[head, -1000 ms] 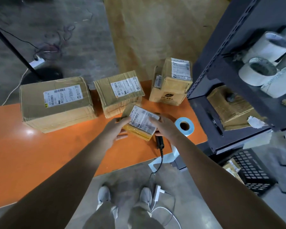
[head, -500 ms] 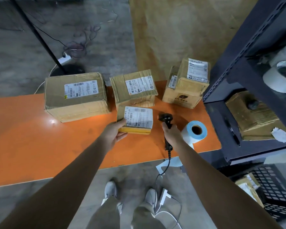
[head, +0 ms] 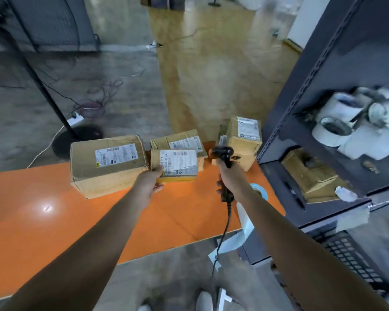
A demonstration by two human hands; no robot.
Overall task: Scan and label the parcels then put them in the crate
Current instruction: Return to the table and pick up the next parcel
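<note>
- Where the view ends on the right, a dark shelf rack [head: 285, 135] stands with white rolls [head: 337, 131] on one shelf.
- An orange worktop [head: 54, 221] runs just beside it.
- A black crate [head: 350, 259] sits low by the rack.
- A large box [head: 108, 164], a middle box [head: 180, 141] and a tall box [head: 245, 142] rest along the worktop's far edge.
- The small parcel [head: 177, 164] is held label-up in front of the middle box, its near left corner gripped by the left hand [head: 147, 187].
- The right hand [head: 229, 176] is wrapped round a black scanner [head: 224, 156], just right of the parcel, its cable hanging down.
- A blue label roll [head: 259, 189] lies behind that wrist.
</note>
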